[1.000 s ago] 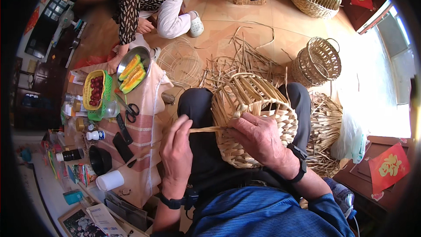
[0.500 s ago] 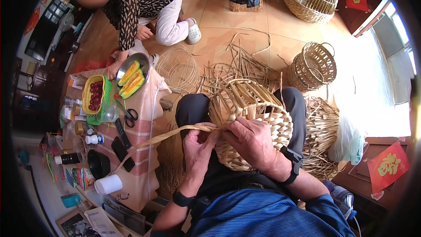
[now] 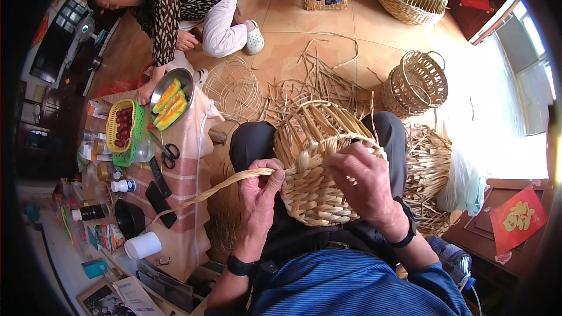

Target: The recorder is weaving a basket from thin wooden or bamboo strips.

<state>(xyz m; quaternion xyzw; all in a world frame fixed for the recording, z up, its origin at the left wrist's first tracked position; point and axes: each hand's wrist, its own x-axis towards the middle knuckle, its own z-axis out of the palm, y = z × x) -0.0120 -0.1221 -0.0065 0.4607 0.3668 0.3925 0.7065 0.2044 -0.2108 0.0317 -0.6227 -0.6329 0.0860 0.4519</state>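
Note:
A partly woven straw basket [image 3: 316, 199] with open upright stakes along its top rests in my lap. My left hand [image 3: 257, 196] pinches a long twisted straw strand [image 3: 228, 181] at the basket's left side; the strand's tail runs out leftward over the table. My right hand [image 3: 366, 181] is raised at the basket's right front, fingers loosely bent and apart, with nothing seen between them.
On my left, a cloth-covered table [image 3: 196, 210] holds a bowl of cut melon [image 3: 171, 105], fruit baskets [image 3: 124, 129], scissors [image 3: 171, 155] and jars. A person [image 3: 175, 11] leans there. Loose straw [image 3: 328, 76], a wire frame [image 3: 231, 85] and finished baskets [image 3: 415, 82] lie ahead.
My hands came together at the strand, then parted: the right hand moved right and loosened, while the left now grips the strand beside the basket. The strand's tail has swung out leftward.

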